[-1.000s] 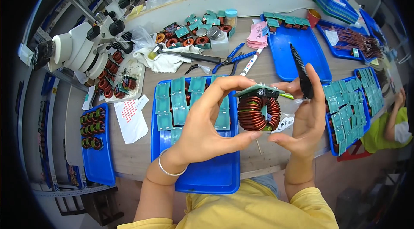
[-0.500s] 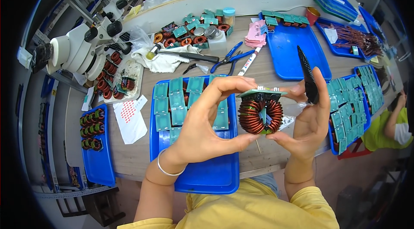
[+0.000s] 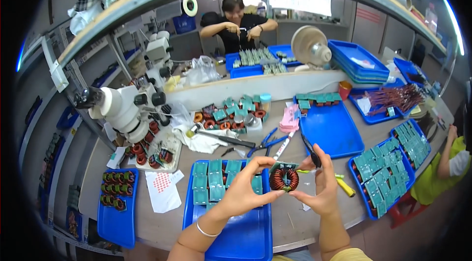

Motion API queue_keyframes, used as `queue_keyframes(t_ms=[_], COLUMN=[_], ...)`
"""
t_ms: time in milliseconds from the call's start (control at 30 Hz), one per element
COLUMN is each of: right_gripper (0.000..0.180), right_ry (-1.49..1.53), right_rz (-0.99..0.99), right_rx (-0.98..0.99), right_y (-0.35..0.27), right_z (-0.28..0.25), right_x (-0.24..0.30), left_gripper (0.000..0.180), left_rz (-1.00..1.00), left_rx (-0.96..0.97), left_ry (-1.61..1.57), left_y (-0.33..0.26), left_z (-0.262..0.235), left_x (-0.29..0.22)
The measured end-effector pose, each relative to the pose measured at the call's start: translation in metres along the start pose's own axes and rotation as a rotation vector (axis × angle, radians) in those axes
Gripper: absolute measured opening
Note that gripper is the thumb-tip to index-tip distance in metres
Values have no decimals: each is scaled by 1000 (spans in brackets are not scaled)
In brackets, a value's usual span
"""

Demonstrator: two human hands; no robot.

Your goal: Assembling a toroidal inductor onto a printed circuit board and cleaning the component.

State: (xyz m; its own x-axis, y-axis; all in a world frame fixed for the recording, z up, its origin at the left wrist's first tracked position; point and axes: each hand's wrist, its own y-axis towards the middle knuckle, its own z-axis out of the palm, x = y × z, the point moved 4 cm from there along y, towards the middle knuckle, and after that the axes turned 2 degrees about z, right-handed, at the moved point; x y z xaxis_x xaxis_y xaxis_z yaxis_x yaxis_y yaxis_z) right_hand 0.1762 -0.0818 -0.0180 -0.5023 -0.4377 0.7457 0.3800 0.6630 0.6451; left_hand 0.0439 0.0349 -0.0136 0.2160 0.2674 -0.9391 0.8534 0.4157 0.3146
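Observation:
A copper-wound ring coil [image 3: 277, 180] on a green circuit board is held up over the bench. My left hand [image 3: 241, 189] pinches it between thumb and fingers on one side. My right hand [image 3: 324, 192] grips its other side and also keeps a black pointed tool [image 3: 310, 152] tucked between the fingers, tip up. Under my left hand lies a blue tray [image 3: 241, 239] with rows of green-board coils [image 3: 215, 175] in its far half. A yellow tool or pen [image 3: 345, 187] lies just past my right hand, partly hidden.
Pliers [image 3: 265, 144], a hammer [image 3: 231, 139] and a white marker [image 3: 283, 145] lie ahead. A microscope [image 3: 118, 111] stands left, near a tray of coils [image 3: 115, 221]. More blue trays [image 3: 332, 135] fill the right. A co-worker [image 3: 241, 25] sits beyond the divider; another person [image 3: 442, 177] is at right.
The view has tilted up, bringing the shelf and the co-worker beyond the divider into sight. The coil is farther from the camera, still in both hands. The yellow item now shows.

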Motion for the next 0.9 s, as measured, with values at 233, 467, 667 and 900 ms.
queue_keyframes(t_ms=[233,467,667,900], right_gripper=[100,98,94,92], right_ry=[25,47,83,116], right_rz=[18,84,129,122], right_rx=[-10,-22,-6,3], right_y=[2,3,3,4], right_z=[2,4,6,11], right_x=[-3,-10,-13,-11], left_gripper=[64,69,69,70], left_rz=[19,0,24,10], left_rx=[-7,31,74,81], left_ry=[-5,87,81,101], left_y=[3,6,9,7], left_z=[0,-2,-3,-5], left_x=[1,0,0,9])
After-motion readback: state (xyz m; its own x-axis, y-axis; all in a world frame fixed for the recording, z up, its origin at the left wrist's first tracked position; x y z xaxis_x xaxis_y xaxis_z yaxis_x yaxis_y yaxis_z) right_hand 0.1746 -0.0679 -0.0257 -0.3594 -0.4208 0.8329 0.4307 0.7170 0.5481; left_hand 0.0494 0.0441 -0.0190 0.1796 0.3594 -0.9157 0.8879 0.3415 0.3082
